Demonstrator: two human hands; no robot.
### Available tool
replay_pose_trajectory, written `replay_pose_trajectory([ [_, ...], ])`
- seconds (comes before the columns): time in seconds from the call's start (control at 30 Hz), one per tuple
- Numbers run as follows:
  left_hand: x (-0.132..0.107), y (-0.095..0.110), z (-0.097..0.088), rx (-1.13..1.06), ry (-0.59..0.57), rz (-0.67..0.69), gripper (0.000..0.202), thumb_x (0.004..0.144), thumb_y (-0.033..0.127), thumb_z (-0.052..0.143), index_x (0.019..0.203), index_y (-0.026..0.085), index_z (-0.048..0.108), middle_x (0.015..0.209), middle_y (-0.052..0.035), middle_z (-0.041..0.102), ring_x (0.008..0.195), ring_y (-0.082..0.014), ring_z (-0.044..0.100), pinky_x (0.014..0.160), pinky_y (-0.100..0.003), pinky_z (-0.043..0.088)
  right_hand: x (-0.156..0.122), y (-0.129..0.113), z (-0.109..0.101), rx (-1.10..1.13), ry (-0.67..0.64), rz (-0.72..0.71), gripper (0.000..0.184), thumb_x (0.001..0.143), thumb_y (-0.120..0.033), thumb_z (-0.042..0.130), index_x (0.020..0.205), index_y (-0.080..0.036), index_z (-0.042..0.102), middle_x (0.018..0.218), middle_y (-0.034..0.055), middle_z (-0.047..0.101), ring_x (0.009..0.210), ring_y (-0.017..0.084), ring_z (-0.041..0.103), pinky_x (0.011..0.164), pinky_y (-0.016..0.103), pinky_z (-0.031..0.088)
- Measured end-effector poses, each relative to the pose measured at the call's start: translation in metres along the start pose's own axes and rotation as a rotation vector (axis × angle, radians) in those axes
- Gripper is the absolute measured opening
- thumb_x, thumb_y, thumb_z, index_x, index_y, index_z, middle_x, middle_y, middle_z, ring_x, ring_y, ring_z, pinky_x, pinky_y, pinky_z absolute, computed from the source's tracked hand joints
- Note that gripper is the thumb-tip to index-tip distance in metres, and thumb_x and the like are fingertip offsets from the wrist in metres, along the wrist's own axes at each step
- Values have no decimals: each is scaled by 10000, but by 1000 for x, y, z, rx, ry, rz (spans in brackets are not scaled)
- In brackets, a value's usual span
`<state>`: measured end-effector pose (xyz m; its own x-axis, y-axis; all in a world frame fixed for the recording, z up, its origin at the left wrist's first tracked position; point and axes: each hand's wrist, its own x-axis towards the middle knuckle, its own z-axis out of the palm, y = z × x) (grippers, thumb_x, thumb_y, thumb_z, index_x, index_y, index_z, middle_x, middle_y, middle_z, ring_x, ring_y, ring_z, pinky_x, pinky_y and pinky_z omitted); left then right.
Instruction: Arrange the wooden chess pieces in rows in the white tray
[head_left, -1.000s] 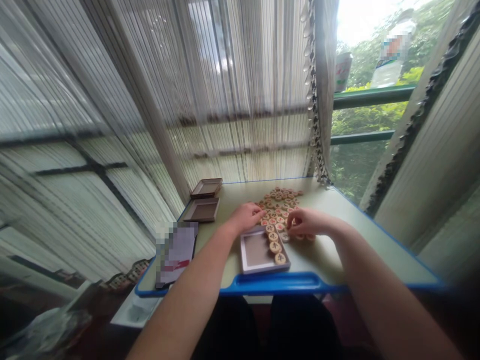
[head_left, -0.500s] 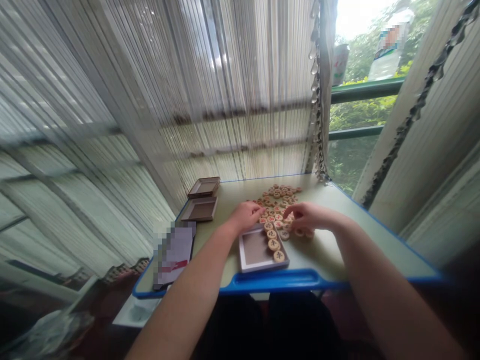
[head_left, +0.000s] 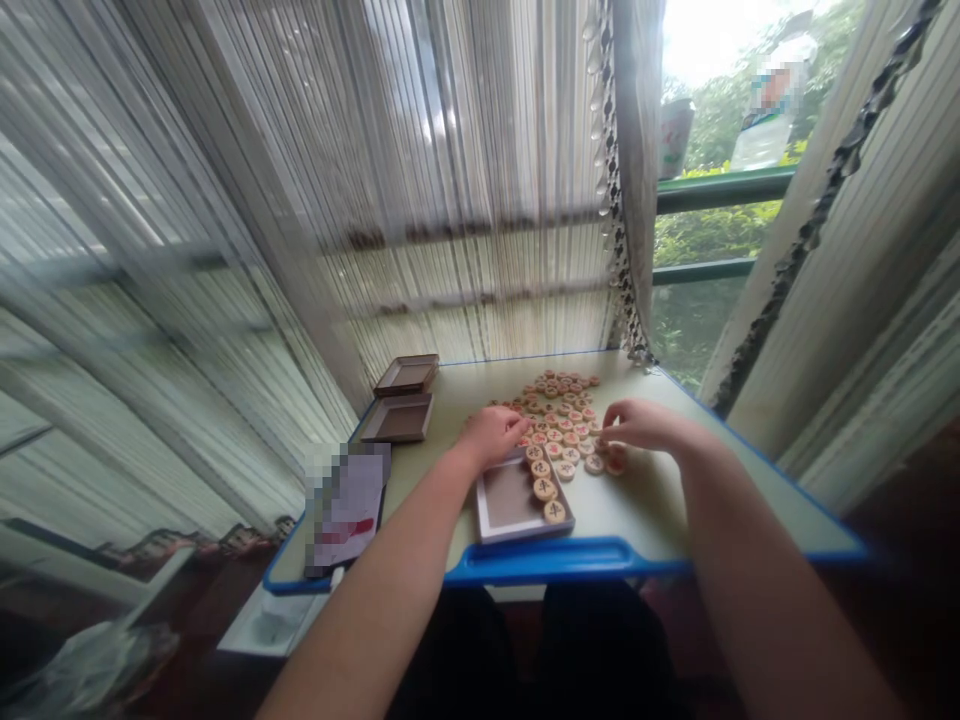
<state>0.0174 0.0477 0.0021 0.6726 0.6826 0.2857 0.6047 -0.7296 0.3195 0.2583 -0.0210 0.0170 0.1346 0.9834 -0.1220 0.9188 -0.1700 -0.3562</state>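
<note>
The table [head_left: 645, 515] has a pale green top and a bright blue edge; the pieces [head_left: 553, 436] are tan, some marked in red, others in black. The box [head_left: 510, 500] shows a brown floor and a whitish rim. Brown also lines both trays [head_left: 397, 417]. The curtain [head_left: 484, 150] is grey-white with thin vertical stripes, its trim [head_left: 616, 265] dark-patterned, the rail [head_left: 727, 190] dark green, the leaves [head_left: 709, 238] yellow-green, the trousers [head_left: 600, 645] black

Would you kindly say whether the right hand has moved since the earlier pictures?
Yes, the right hand has shifted rightward, away from the near box.
</note>
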Motion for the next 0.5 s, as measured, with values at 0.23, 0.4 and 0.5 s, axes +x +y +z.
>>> replay_pose_trajectory([
  [0.23, 0, 0, 0, 31, -11, 16, 448, 870, 461, 353, 748, 161, 664, 775, -59, 644, 720, -151, 551, 639, -238, 397, -2, -3, 0, 25, -50, 22, 227, 633, -321, 616, 803, -177, 663, 674, 34, 663, 655, 160, 588, 544, 230, 391],
  [0.4, 0, 1, -1, 37, -6, -7, 442, 866, 463, 361, 765, 168, 675, 798, -59, 649, 734, -153, 558, 663, -242, 408, -3, -6, 1, 86, -104, 18, 225, 630, -250, 601, 833, -178, 665, 658, 19, 666, 625, 145, 597, 544, 222, 403],
  [0.5, 0, 0, 0, 39, -1, 15, 437, 869, 451, 361, 770, 166, 677, 789, -59, 649, 728, -152, 559, 665, -243, 410, -2, -5, 2, 138, -132, -1, 216, 627, -210, 588, 824, -171, 666, 633, 14, 663, 598, 136, 599, 545, 214, 411],
])
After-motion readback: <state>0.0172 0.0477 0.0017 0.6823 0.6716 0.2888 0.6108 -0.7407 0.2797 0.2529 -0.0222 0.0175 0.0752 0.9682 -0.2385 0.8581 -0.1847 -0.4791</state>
